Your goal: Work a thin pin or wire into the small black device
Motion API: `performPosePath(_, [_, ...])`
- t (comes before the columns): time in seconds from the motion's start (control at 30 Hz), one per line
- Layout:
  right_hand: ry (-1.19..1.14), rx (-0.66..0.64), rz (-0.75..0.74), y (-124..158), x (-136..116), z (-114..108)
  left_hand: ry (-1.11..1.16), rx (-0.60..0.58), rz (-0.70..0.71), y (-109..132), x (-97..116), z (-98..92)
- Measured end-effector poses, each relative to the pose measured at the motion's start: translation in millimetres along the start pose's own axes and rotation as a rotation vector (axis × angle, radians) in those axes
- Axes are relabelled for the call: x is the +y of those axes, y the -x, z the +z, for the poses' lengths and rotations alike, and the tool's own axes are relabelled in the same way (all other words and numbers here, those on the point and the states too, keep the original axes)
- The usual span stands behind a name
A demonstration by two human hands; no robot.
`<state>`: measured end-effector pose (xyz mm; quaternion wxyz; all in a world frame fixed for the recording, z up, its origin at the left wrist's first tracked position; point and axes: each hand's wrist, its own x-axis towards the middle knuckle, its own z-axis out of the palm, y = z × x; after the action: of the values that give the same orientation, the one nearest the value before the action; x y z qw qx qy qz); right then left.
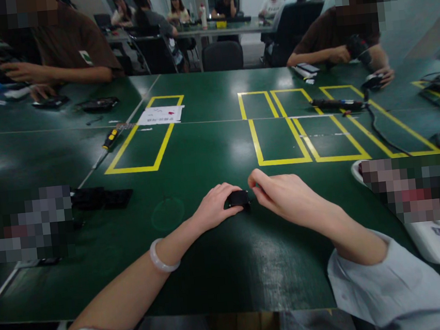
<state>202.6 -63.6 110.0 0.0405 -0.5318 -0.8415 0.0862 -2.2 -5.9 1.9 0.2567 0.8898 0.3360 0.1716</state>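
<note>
My left hand (219,204) is closed around a small black block-shaped part (239,198) on the green table, thumb on its near side and fingers on its far side. A pale bracelet (162,257) circles my left wrist. Just to the right of the part, my right hand (285,197) hovers with thumb and forefinger pinched together. Whatever those fingertips may hold is too small or hidden to make out. A narrow gap separates the right fingertips from the black part.
Yellow tape outlines (158,167) mark the green table (210,145). A yellow-black screwdriver (110,138) and a paper sheet (161,115) lie at the far left. Black parts (102,197) rest to my left, a white device (437,242) to my right. Two co-workers sit opposite.
</note>
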Motion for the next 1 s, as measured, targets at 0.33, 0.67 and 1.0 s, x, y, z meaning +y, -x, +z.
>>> performPosePath(0.33, [-0.003,-0.008,0.007,0.7,-3.6,-3.6,0.0,0.002,-0.005,0.5,-0.5,0.5])
performPosePath(0.67, [0.033,0.012,-0.005,0.1,0.9,2.8,-0.01,-0.003,0.004,-0.1,0.5,0.4])
performPosePath(1.0, [-0.003,0.037,-0.009,0.4,0.9,1.1,-0.006,-0.001,0.006,0.4,0.0,0.2])
